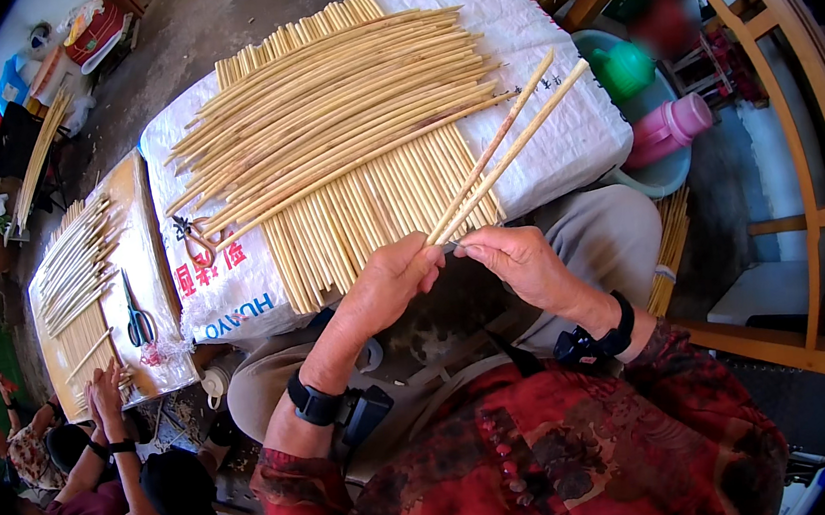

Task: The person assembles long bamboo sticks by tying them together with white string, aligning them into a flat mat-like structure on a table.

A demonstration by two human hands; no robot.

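Note:
My left hand (390, 282) is closed round the lower ends of two long pale stalks (507, 155), which slant up and to the right, spreading slightly apart. Close beside it, my right hand (526, 262) pinches something small and dark near the stalks' ends, too small to name. Beyond my hands, a row of stalks (368, 212) lies side by side on a white woven sheet (575, 130). Across that row rests a thick pile of longer stalks (336, 105). A pair of scissors (196, 242) lies at the pile's left end.
To the left, a second table (146, 255) bears more stalks (81, 257) and dark-handled scissors (138, 326). A co-worker's hands (106, 398) are raised at its near edge. On the right are a blue basin (677, 169), a pink jug (671, 130), a stalk bundle (670, 240) and a wooden frame (815, 260).

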